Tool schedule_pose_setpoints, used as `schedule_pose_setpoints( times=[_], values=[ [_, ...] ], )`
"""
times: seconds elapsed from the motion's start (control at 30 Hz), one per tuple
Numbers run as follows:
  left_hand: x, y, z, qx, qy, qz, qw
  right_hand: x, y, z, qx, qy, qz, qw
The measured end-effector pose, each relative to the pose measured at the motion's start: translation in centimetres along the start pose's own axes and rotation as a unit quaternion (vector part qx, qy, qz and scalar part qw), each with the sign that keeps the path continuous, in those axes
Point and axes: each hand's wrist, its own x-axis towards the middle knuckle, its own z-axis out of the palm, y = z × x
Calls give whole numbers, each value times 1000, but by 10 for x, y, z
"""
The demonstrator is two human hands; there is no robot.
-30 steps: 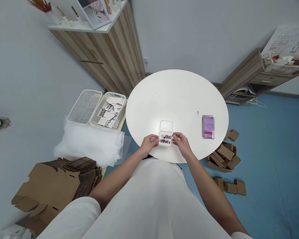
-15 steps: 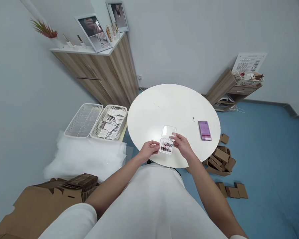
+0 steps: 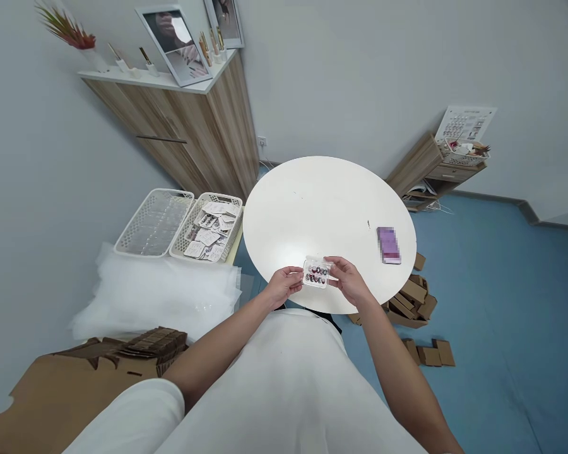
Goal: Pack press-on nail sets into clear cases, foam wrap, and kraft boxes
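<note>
Pinches a clear plastic case (image 3: 315, 285) of press-on nails (image 3: 317, 270) between left hand (image 3: 282, 286) at nine o'clock and right hand (image 3: 351, 282) at three, over the six-o'clock side of the rounded white table (image 3: 322, 202).

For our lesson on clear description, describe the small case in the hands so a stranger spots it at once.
Find the rounded white table in the middle of the picture. Toward its near edge, the left hand and right hand hold a small clear case between them. Unlike the purple item farther right, it shows two rows of small dark and reddish pieces.
</note>
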Motion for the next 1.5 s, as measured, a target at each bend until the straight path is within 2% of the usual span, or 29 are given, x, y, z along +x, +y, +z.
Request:
schedule_pose_setpoints(
  times=[0.27, 0.5, 0.73, 0.97, 1.17, 1.37, 1.5],
  values=[
    [1, 1, 1, -23, 2, 0, 1000, 1, 9, 4, 10, 33, -28, 999],
    [2, -1, 4, -28, -13, -11, 999, -1, 17, -1, 32, 35, -21, 999],
    [2, -10, 15, -24, -37, -3, 999, -5, 26, -11, 35, 103, -24, 994],
    [6, -17, 41, -9, -7, 27, 1000, -18, 16, -29, 46, -8, 48, 998],
    [13, -28, 61, 48, 51, 69, 995, -17, 22, -46, -5, 29, 34, 999],
    [16, -43, 76, 107, 68, 65, 990, -14, 25, -65, 3, 3, 30, 1000],
    [20, -51, 81, 124, 99, 81, 984, -15, 27, -74, 2, -1, 29, 1000]
  ],
)
